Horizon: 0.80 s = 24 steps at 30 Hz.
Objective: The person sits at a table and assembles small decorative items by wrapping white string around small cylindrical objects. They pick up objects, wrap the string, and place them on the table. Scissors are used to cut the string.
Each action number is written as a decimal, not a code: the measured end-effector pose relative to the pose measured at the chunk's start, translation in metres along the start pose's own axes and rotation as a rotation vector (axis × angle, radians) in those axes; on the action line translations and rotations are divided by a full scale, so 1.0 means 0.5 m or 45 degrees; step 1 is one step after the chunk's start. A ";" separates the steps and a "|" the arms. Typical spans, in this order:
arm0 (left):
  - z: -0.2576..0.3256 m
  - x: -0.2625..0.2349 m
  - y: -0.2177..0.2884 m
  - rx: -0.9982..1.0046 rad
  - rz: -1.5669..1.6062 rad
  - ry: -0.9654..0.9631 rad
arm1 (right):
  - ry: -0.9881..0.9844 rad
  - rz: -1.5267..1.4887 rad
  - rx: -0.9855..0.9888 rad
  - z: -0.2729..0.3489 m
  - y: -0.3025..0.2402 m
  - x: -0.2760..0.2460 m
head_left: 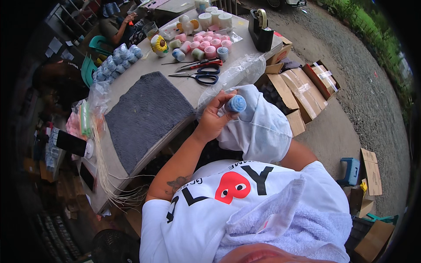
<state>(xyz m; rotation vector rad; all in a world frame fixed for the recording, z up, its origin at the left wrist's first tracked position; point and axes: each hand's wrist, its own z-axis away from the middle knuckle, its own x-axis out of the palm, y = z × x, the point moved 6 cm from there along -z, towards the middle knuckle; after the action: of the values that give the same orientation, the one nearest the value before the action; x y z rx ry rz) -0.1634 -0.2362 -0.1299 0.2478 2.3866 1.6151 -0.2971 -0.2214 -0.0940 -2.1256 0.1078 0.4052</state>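
Observation:
My left hand (211,117) is closed around a small blue candle (237,104) with a swirled top, which faces up toward me. Against the candle's right side lies a white cloth (259,127). My right forearm (301,155) runs into this cloth, which covers the right hand completely, so its fingers are hidden. Just beyond my hands, a clear plastic bag (239,74) lies along the table edge. A dark grey towel (147,116) is spread on the table to the left of my left hand.
Scissors (204,78), pink swirled candles (210,43), white pillar candles (225,20) and a black tape dispenser (260,33) occupy the far table. Wrapped blue candles (116,63) stand at its left edge, near a seated person (118,28). Cardboard boxes (302,92) sit right of the table.

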 end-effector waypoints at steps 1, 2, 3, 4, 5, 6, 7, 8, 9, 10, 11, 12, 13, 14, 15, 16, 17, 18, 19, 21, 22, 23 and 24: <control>0.006 -0.004 0.017 0.095 -0.424 0.051 | -0.001 0.040 -0.027 -0.006 -0.005 0.003; 0.013 -0.004 0.032 0.187 -0.848 0.103 | 0.001 0.093 -0.050 -0.014 -0.010 0.005; 0.022 -0.007 0.025 0.140 -0.888 0.190 | 0.002 0.158 -0.080 -0.015 -0.023 0.004; 0.028 -0.005 0.031 0.183 -0.942 0.225 | -0.011 0.231 -0.117 -0.021 -0.036 0.001; 0.036 0.002 0.038 0.225 -0.982 0.252 | -0.022 0.330 -0.151 -0.024 -0.059 -0.010; 0.038 0.003 0.044 0.268 -1.022 0.279 | -0.046 0.430 -0.174 -0.026 -0.089 -0.017; 0.037 0.009 0.052 0.296 -0.901 0.243 | -0.102 0.540 -0.171 -0.024 -0.113 -0.022; 0.038 0.014 0.052 0.307 -0.888 0.235 | -0.158 0.650 -0.166 -0.023 -0.122 -0.022; 0.040 0.019 0.052 0.319 -0.875 0.227 | -0.134 0.626 -0.172 -0.004 -0.064 -0.017; 0.038 0.020 0.057 0.335 -0.872 0.223 | -0.181 0.621 -0.142 -0.010 -0.064 -0.020; 0.036 0.021 0.064 0.360 -0.848 0.189 | -0.229 0.617 -0.111 -0.017 -0.065 -0.023; 0.034 0.019 0.073 0.383 -0.823 0.156 | -0.277 0.613 -0.080 -0.025 -0.070 -0.027; 0.040 0.016 0.081 0.388 -0.807 0.129 | -0.276 0.670 -0.082 -0.028 -0.081 -0.033; 0.039 0.006 0.082 0.347 -0.683 0.148 | -0.275 0.731 -0.081 -0.031 -0.097 -0.041; 0.033 -0.005 0.081 0.306 -0.560 0.171 | -0.276 0.790 -0.082 -0.032 -0.100 -0.049; 0.034 -0.020 0.082 0.264 -0.445 0.204 | -0.319 0.931 -0.053 -0.042 -0.067 -0.070; 0.032 -0.035 0.087 0.203 -0.291 0.210 | -0.325 1.015 -0.017 -0.059 -0.040 -0.107; 0.039 -0.059 0.085 0.188 -0.279 0.265 | -0.330 1.061 0.022 -0.075 -0.023 -0.146; 0.047 -0.081 0.081 0.176 -0.264 0.318 | -0.324 1.113 0.057 -0.095 -0.007 -0.195; 0.058 -0.128 0.073 0.191 -0.298 0.416 | -0.295 1.179 0.112 -0.138 0.029 -0.296; 0.060 -0.149 0.068 0.160 -0.320 0.467 | -0.272 1.211 0.137 -0.159 0.048 -0.346; 0.058 -0.165 0.064 0.125 -0.336 0.504 | -0.240 1.247 0.163 -0.177 0.072 -0.395; 0.061 -0.182 0.060 0.087 -0.373 0.553 | -0.219 1.258 0.173 -0.198 0.113 -0.426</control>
<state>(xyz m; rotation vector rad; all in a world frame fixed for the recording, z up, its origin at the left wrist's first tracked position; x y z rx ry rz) -0.0671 -0.2230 -0.1029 -0.4694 2.6279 1.5728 -0.4863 -0.3514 -0.0189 -1.7604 1.0690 1.1038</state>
